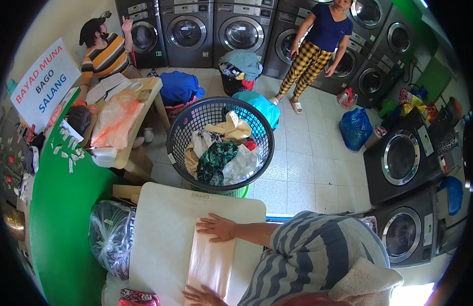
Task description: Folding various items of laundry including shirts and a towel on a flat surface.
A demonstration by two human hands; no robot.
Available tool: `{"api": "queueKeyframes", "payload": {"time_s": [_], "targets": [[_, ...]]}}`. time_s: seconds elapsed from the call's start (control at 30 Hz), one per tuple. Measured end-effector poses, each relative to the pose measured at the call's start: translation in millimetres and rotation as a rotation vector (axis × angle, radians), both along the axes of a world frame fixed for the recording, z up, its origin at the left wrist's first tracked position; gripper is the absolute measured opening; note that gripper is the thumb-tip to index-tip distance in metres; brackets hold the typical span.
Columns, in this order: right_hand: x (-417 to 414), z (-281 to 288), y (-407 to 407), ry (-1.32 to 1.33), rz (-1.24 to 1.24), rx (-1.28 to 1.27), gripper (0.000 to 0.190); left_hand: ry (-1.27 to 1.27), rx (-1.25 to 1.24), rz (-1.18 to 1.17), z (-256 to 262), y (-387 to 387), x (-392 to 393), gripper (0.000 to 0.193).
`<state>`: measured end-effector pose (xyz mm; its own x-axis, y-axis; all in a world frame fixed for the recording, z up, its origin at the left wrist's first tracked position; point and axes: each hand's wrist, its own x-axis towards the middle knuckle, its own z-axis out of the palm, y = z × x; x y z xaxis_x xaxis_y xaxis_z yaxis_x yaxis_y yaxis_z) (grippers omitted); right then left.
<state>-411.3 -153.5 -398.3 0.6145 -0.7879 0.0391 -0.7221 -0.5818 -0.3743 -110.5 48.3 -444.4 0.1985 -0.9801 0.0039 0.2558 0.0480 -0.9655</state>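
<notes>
A long folded piece of shiny pale pink fabric [209,260] lies flat on a white table [160,237]. My right hand [218,228] rests palm down on its far end, fingers spread. At its near end my left hand [203,296] also presses flat, partly cut off by the picture's bottom edge. Neither hand grips anything. A small folded pink and dark patterned cloth [139,297] sits at the table's lower left.
A large black laundry basket [174,143] of mixed clothes stands beyond the table. A clear bag of dark laundry [112,237] sits at the left by the green counter [68,229]. Two people are across the room, one seated, one standing. Front-loading machines [401,157] line the walls.
</notes>
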Motion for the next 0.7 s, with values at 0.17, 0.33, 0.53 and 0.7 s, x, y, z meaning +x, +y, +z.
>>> {"api": "queueKeyframes", "payload": {"time_s": [0.17,0.33,0.53,0.7], "targets": [[1,1,1,-0.012,0.006,0.033,0.060,0.993,-0.412,-0.063,19,-10,-17,0.061],[6,1,1,-0.039,0.004,0.030,0.059,1.588,-0.651,-0.019,39,-69,-84,0.057],[2,-1,0,0.030,0.043,0.087,0.059,2.122,-0.341,-0.089,32,-140,-174,0.056],[-5,-5,0,-0.060,0.002,0.062,0.059,2.028,-0.303,-0.108,12,-122,-155,0.061]]}}
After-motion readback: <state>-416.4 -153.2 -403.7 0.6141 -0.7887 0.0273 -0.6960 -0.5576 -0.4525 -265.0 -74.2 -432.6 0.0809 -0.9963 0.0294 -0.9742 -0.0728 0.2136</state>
